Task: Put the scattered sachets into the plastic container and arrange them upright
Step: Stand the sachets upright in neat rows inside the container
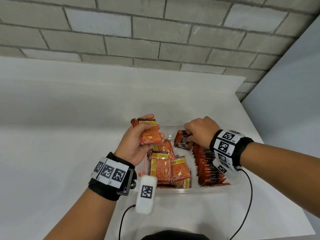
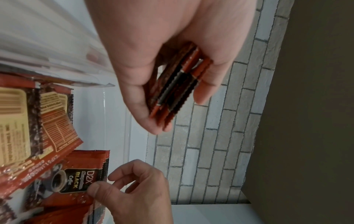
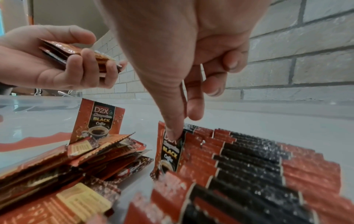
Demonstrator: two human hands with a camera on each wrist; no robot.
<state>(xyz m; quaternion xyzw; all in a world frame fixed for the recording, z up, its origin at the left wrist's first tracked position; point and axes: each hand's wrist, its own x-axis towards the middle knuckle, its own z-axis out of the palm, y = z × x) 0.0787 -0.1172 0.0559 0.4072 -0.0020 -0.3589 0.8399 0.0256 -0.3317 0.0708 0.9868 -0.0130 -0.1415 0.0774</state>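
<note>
A clear plastic container (image 1: 190, 191) sits on the white table. Orange and black coffee sachets stand in an upright row (image 1: 209, 168) along its right side, also seen in the right wrist view (image 3: 258, 159). A loose pile of sachets (image 1: 166, 168) lies flat in its left half. My right hand (image 1: 187, 132) pinches one sachet (image 1: 183, 142) by its top edge, at the far end of the row (image 3: 170, 153). My left hand (image 1: 153, 126) grips a small stack of sachets (image 1: 149, 136) above the container's far left corner.
A grey brick wall runs behind the table, and a pale panel (image 1: 285, 101) closes the right side. Black cables (image 1: 249, 196) trail from both wrist bands across the table's near part. A white tagged module (image 1: 146, 193) hangs over the container's front left corner.
</note>
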